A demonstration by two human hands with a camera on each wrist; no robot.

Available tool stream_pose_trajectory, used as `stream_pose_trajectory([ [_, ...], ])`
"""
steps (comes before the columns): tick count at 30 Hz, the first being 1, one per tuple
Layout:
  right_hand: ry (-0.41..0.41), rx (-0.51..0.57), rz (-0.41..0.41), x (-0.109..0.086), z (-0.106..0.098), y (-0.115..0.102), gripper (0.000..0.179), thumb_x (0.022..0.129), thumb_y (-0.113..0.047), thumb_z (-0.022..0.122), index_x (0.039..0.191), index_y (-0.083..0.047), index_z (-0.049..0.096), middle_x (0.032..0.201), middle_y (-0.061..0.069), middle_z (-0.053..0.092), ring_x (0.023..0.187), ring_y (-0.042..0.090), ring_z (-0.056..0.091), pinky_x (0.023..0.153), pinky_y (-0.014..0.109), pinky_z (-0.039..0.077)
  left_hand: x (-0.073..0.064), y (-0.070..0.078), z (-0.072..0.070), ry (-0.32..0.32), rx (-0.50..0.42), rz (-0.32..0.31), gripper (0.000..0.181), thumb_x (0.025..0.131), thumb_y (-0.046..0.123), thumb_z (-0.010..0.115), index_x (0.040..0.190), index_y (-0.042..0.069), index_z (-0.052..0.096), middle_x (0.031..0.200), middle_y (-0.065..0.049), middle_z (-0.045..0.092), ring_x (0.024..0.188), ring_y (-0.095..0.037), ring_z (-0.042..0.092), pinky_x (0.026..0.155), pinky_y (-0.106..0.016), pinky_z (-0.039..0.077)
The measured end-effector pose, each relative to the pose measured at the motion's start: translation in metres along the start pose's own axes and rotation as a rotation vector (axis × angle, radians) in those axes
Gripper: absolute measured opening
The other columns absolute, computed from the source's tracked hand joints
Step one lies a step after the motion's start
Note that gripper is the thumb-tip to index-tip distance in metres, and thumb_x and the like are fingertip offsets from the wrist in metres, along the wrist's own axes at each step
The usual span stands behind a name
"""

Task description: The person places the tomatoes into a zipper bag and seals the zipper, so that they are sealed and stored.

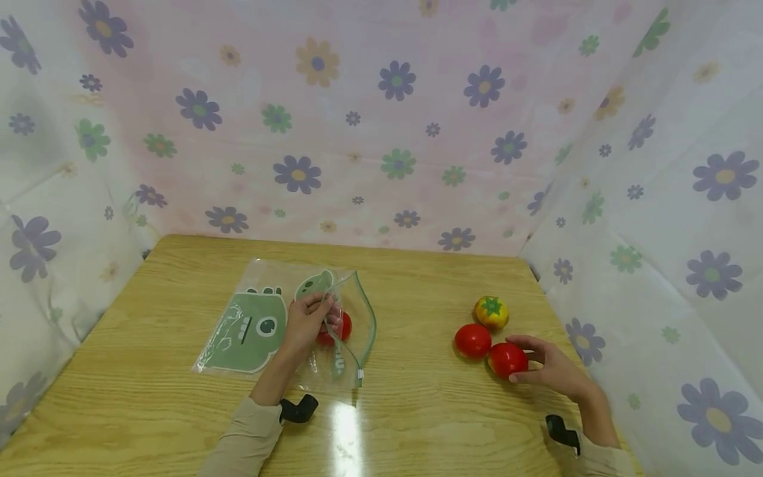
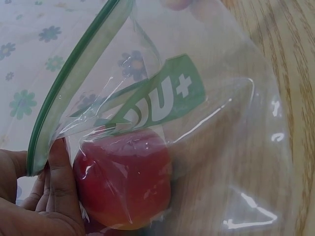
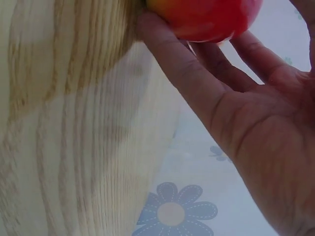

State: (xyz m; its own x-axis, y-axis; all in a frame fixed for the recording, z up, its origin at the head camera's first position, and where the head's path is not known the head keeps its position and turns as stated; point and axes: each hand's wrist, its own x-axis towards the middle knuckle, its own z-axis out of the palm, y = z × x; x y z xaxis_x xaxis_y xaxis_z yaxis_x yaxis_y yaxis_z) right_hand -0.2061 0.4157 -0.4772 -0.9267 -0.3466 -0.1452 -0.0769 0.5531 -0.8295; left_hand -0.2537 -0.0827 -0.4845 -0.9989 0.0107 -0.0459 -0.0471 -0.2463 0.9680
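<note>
With thumb and fingers my left hand (image 1: 308,322) pinches the edge of a clear zip bag (image 1: 274,268), near its green-trimmed mouth. The bag lies on the table with its mouth raised and parted, and it bears a green cartoon monster print (image 1: 256,331). Through the plastic a red apple (image 2: 125,179) shows inside, close beside the left fingers. At the right, my right hand (image 1: 551,368) holds another red apple (image 1: 508,360), thumb at its near side and fingers round the far side. In the right wrist view that apple (image 3: 211,19) shows a yellowish patch by the thumb.
Left of the held apple sits one more red apple (image 1: 473,341). Behind them is a yellow-orange fruit (image 1: 491,313) with a green leafy top. Flower-printed sheets (image 1: 357,132) hang round the wooden table (image 1: 417,411) at the back and sides.
</note>
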Motion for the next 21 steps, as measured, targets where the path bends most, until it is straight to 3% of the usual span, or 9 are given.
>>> stream_pose_trajectory([
  [4,0.078,-0.078,0.023,0.0017,0.0015,0.0017,0.065,0.085,-0.018,0.084,0.140,0.002,0.055,0.137,0.026,0.059,0.107,0.000,0.063,0.086,0.024,0.057,0.0001,-0.0009,-0.0006,0.003,-0.006,-0.008,0.027,0.105,0.008,0.057,0.120,-0.014,0.060,0.081,-0.003,0.071,0.065,-0.008,0.067,0.062,-0.021,0.060],
  [9,0.161,-0.088,0.057,0.0025,0.0029,0.0015,0.062,0.083,-0.021,0.087,0.135,-0.001,0.060,0.130,0.020,0.065,0.104,0.000,0.064,0.083,0.025,0.058,0.0005,-0.0014,-0.0007,0.003,-0.016,-0.011,0.026,0.105,0.008,0.057,0.120,-0.013,0.060,0.081,-0.003,0.072,0.064,-0.008,0.067,0.061,-0.021,0.060],
  [21,0.129,0.002,-0.057,-0.0011,0.0049,-0.0032,0.054,0.086,-0.006,0.082,0.135,0.003,0.061,0.123,-0.005,0.071,0.105,0.000,0.065,0.081,0.026,0.059,-0.0012,-0.0012,-0.0020,0.005,-0.013,-0.009,0.026,0.105,0.006,0.056,0.121,-0.014,0.061,0.081,-0.003,0.072,0.064,-0.009,0.068,0.061,-0.022,0.060],
])
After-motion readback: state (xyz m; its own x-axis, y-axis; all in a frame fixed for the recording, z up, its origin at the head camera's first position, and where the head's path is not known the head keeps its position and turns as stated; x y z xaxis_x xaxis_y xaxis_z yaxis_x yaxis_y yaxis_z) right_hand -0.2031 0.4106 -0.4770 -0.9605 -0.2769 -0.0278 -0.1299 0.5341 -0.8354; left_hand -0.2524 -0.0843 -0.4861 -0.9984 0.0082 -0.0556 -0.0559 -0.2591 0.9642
